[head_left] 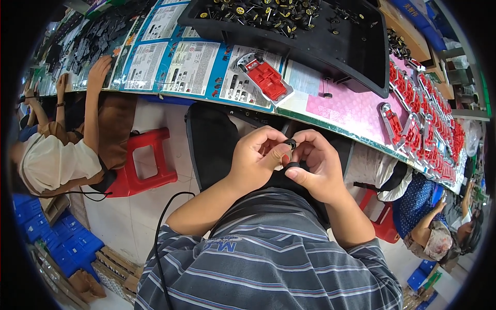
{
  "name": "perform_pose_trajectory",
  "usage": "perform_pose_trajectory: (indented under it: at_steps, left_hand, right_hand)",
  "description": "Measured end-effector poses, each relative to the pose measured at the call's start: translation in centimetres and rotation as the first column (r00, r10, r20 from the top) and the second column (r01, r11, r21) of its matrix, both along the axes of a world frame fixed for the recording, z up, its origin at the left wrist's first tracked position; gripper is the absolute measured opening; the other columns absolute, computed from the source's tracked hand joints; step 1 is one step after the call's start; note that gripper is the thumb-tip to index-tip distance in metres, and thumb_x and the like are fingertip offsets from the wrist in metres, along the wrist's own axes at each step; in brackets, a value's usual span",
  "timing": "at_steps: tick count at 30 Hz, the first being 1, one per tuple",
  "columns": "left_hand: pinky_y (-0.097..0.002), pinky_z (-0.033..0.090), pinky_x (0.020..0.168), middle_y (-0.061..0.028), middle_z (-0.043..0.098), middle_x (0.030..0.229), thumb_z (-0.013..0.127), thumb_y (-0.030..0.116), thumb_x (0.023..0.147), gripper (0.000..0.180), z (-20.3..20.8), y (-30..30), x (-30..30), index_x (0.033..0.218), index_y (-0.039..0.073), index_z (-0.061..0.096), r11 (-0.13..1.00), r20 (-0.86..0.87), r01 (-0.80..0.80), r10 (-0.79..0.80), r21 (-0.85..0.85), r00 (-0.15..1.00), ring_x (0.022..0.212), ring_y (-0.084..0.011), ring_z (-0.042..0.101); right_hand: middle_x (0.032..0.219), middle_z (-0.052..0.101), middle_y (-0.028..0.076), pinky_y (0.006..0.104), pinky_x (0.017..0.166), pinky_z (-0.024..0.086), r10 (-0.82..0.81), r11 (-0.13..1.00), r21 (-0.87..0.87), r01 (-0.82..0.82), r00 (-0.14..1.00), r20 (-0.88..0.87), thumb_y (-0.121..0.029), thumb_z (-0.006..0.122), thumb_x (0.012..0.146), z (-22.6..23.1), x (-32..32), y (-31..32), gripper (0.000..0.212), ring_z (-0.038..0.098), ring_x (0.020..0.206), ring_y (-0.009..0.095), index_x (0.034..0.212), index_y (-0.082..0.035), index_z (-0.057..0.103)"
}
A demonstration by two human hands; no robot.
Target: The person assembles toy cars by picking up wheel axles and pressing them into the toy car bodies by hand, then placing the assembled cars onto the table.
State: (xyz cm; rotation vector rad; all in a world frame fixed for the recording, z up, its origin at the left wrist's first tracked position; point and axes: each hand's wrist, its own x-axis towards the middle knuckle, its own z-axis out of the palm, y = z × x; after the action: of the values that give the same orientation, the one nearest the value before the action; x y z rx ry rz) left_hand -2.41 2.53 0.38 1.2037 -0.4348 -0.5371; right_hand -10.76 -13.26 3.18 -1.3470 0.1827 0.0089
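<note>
At frame centre, the left hand [258,160] and right hand [318,165] are pinching small black rubber wheels on a thin metal axle [291,154], apparently mid-assembly; a red plastic toy chassis [266,78] is waiting above on the table.

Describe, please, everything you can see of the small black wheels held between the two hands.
The small black wheels look like two dark rubber-like rings, one above the other; whether an axle joins them cannot be told. The upper one is pinched between the fingertips of the left hand and the right hand; the lower one rests against the right thumb. They are held over the lap, in front of the bench edge, mostly hidden by fingers.
</note>
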Motion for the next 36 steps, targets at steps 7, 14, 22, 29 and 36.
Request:
perform_pose_trajectory:
  at_steps: [7, 14, 22, 29, 36]
  left_hand:
    - [-0.0220, 0.049, 0.052, -0.0022, 0.061, 0.075, 0.068, 0.012, 0.098, 0.015, -1.4, 0.1, 1.0, 0.099, -0.001, 0.060, 0.998, -0.025, -0.053, 0.054, 0.030, 0.998, 0.062, -0.0060, 0.060]
    - [-0.0235, 0.045, 0.053, -0.0028, 0.061, 0.075, 0.067, 0.014, 0.099, 0.017, -1.1, -0.4, 1.9, 0.095, -0.001, 0.061, 0.978, 0.131, -0.187, 0.174, 0.095, 0.976, 0.061, -0.0059, 0.057]
    - [-0.0226, 0.045, 0.061, -0.0034, 0.059, 0.087, 0.061, 0.017, 0.103, 0.019, -2.5, 0.2, 3.0, 0.101, -0.001, 0.059, 0.986, 0.175, -0.164, 0.157, 0.029, 0.972, 0.069, -0.0062, 0.055]
    - [-0.0228, 0.052, 0.067, -0.0053, 0.062, 0.103, 0.058, 0.015, 0.104, 0.028, -2.2, 0.5, 3.9, 0.124, -0.003, 0.054, 0.978, -0.033, -0.173, 0.178, 0.119, 0.984, 0.077, -0.0053, 0.058]
    - [-0.0225, 0.052, 0.058, -0.0116, 0.066, 0.110, 0.064, 0.021, 0.101, 0.039, -1.4, -1.0, 5.6, 0.128, -0.004, 0.051, 0.951, -0.148, -0.307, 0.309, 0.035, 0.940, 0.072, -0.0109, 0.066]
  right_hand:
    - [0.092, 0.060, 0.001, 0.0216, 0.069, 0.047, -0.019, 1.000, -0.011, 0.018, 0.998, -0.055, -0.016, 0.087, 0.080, 0.9, 1.8, 1.1, 0.054, 0.055, 0.076, 0.005, 0.120, -0.001, 0.053]
    - [0.090, 0.059, 0.003, 0.0211, 0.065, 0.045, -0.055, 0.998, -0.010, 0.055, 0.998, -0.004, -0.019, 0.088, 0.080, 0.6, 3.4, 1.0, 0.056, 0.054, 0.075, 0.006, 0.120, 0.000, 0.053]
    - [0.087, 0.057, 0.001, 0.0210, 0.067, 0.045, -0.146, 0.979, -0.136, 0.151, 0.988, 0.046, -0.018, 0.089, 0.076, 0.5, 4.7, 1.0, 0.056, 0.053, 0.076, 0.006, 0.117, -0.001, 0.054]
    - [0.107, 0.056, 0.022, 0.0434, 0.081, 0.052, -0.164, 0.376, -0.844, 0.382, 0.924, 0.345, -0.018, 0.089, 0.070, -0.4, 10.4, 1.0, 0.057, 0.060, 0.095, 0.041, 0.109, 0.005, 0.054]
    - [0.107, 0.061, 0.021, 0.0435, 0.079, 0.053, -0.184, 0.384, -0.864, 0.325, 0.944, 0.274, -0.019, 0.088, 0.072, -1.9, 10.2, 0.3, 0.057, 0.063, 0.095, 0.040, 0.113, 0.005, 0.056]
